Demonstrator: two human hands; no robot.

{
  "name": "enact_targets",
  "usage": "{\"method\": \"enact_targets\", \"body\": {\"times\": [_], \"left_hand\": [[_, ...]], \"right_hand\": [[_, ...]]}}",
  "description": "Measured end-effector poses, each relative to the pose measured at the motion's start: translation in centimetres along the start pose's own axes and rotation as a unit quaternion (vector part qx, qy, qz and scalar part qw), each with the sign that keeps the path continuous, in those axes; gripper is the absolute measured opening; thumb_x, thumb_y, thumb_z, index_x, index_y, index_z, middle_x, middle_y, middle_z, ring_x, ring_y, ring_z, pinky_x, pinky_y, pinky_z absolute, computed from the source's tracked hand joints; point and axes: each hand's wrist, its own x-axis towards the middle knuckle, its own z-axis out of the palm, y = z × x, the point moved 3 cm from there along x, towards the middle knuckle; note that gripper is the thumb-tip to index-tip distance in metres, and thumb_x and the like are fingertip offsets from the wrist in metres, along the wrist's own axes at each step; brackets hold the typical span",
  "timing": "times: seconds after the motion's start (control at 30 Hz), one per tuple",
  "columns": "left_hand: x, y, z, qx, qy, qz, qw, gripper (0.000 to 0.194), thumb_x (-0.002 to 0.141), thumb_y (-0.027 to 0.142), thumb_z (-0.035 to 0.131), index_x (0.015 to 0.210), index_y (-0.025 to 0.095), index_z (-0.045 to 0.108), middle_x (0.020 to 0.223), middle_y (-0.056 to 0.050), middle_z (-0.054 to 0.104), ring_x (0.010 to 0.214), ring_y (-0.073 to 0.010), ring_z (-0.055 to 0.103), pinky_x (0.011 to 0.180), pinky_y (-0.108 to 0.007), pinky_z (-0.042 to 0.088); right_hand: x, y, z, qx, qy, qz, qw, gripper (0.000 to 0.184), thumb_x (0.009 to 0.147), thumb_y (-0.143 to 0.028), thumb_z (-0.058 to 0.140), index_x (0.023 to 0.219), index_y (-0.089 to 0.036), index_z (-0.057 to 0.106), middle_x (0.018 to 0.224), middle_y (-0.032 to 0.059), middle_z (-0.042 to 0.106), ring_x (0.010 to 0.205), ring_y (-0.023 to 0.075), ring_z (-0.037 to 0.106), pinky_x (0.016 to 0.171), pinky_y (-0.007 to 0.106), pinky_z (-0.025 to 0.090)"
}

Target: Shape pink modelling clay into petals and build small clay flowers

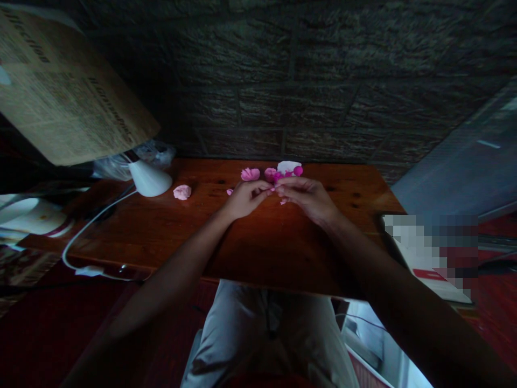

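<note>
Fingertips nearly meeting, my left hand (249, 199) and my right hand (309, 196) pinch a small piece of pink clay-like material (273, 188) between them over the wooden table (278, 248). Both hands are closed, and most of the piece is hidden by the fingers. Just beyond them lie a pink ruffled flower shape (250, 174), a rounder pink piece (270, 173) and several bright magenta bits (298, 171). A white scrap (289, 166) sits behind these. Farther left rests a pale pink lump (182, 192).
A lamp with a white base (151, 180) and a newsprint-patterned shade (76, 97) stands at the left. Its white cord (81, 226) hangs past the table's front edge. A dark stone-patterned wall (262, 81) rises behind. At the right lies a partly blurred flat object (407, 253).
</note>
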Motion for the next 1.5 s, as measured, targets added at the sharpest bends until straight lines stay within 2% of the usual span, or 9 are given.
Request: {"method": "enact_targets", "body": {"times": [0.2, 0.4, 0.53, 0.7, 0.83, 0.93, 1.2, 1.4, 1.5], "left_hand": [[0.02, 0.08, 0.00, -0.003, -0.001, -0.007, 1.000, 0.018, 0.098, 0.023, 0.060, 0.104, 0.015, 0.075, 0.101, -0.008, 0.081, 0.085, -0.0158, 0.072, 0.080, -0.028, 0.056], [-0.03, -0.12, 0.09, 0.003, -0.001, -0.011, 1.000, 0.018, 0.098, 0.022, 0.061, 0.105, 0.015, 0.075, 0.102, -0.009, 0.081, 0.086, -0.0162, 0.073, 0.081, -0.028, 0.056], [-0.11, -0.38, 0.16, 0.001, 0.004, -0.016, 1.000, 0.018, 0.097, 0.023, 0.062, 0.106, 0.015, 0.075, 0.102, -0.009, 0.081, 0.083, -0.0156, 0.072, 0.077, -0.027, 0.056], [-0.13, -0.28, 0.12, 0.007, 0.006, -0.012, 1.000, 0.018, 0.098, 0.023, 0.062, 0.106, 0.015, 0.075, 0.101, -0.009, 0.081, 0.081, -0.0154, 0.072, 0.076, -0.027, 0.055], [-0.09, -0.14, 0.12, 0.005, -0.001, -0.018, 1.000, 0.018, 0.097, 0.024, 0.062, 0.106, 0.014, 0.075, 0.100, -0.009, 0.081, 0.079, -0.0149, 0.071, 0.074, -0.026, 0.055], [-0.07, -0.10, 0.14, 0.001, 0.002, -0.011, 1.000, 0.018, 0.097, 0.025, 0.063, 0.106, 0.015, 0.075, 0.101, -0.009, 0.081, 0.082, -0.0153, 0.072, 0.075, -0.026, 0.055], [-0.12, -0.35, 0.12, -0.012, 0.008, -0.010, 1.000, 0.018, 0.097, 0.025, 0.063, 0.106, 0.015, 0.075, 0.103, -0.009, 0.081, 0.085, -0.0163, 0.073, 0.078, -0.028, 0.057], [-0.05, -0.22, 0.10, -0.004, 0.010, -0.008, 1.000, 0.018, 0.097, 0.024, 0.062, 0.105, 0.015, 0.075, 0.101, -0.009, 0.081, 0.082, -0.0157, 0.072, 0.076, -0.028, 0.056], [-0.05, -0.17, 0.12, -0.002, 0.011, -0.010, 1.000, 0.017, 0.097, 0.024, 0.063, 0.105, 0.016, 0.075, 0.100, -0.008, 0.081, 0.080, -0.0151, 0.071, 0.074, -0.027, 0.055]], "right_hand": [[0.04, 0.17, -0.27, 0.001, 0.016, 0.019, 1.000, 0.031, 0.064, -0.045, 0.092, 0.086, -0.024, 0.083, 0.082, 0.0018, 0.076, 0.078, 0.0153, 0.067, 0.076, 0.034, 0.056], [-0.02, 0.14, -0.27, 0.004, 0.016, 0.026, 1.000, 0.032, 0.061, -0.040, 0.093, 0.087, -0.025, 0.083, 0.086, 0.0020, 0.077, 0.080, 0.0160, 0.067, 0.075, 0.034, 0.056], [0.16, 0.07, -0.43, 0.002, 0.030, 0.004, 1.000, 0.033, 0.061, -0.039, 0.093, 0.089, -0.025, 0.080, 0.087, 0.0009, 0.076, 0.080, 0.0161, 0.067, 0.073, 0.032, 0.055], [0.33, 0.03, -0.43, -0.027, 0.043, -0.031, 0.998, 0.029, 0.064, -0.037, 0.091, 0.083, -0.023, 0.075, 0.086, 0.0004, 0.075, 0.083, 0.0171, 0.067, 0.082, 0.035, 0.054], [0.24, 0.06, -0.21, -0.031, 0.047, -0.024, 0.998, 0.026, 0.065, -0.037, 0.089, 0.078, -0.022, 0.073, 0.082, 0.0004, 0.072, 0.078, 0.0167, 0.064, 0.074, 0.034, 0.053], [0.20, -0.05, -0.31, -0.033, 0.058, -0.029, 0.997, 0.024, 0.066, -0.037, 0.089, 0.080, -0.023, 0.076, 0.082, 0.0002, 0.072, 0.074, 0.0151, 0.061, 0.070, 0.033, 0.053], [0.18, 0.30, -0.43, -0.008, 0.029, 0.014, 0.999, 0.032, 0.064, -0.043, 0.091, 0.087, -0.023, 0.081, 0.085, 0.0031, 0.075, 0.080, 0.0166, 0.066, 0.075, 0.035, 0.055], [0.08, 0.10, -0.19, 0.004, 0.033, 0.010, 0.999, 0.038, 0.059, -0.043, 0.094, 0.088, -0.023, 0.078, 0.085, 0.0017, 0.075, 0.078, 0.0165, 0.066, 0.073, 0.034, 0.055], [0.22, 0.14, -0.28, -0.012, 0.035, -0.013, 0.999, 0.033, 0.061, -0.040, 0.093, 0.082, -0.024, 0.075, 0.079, -0.0009, 0.072, 0.071, 0.0147, 0.062, 0.072, 0.034, 0.054]]}}
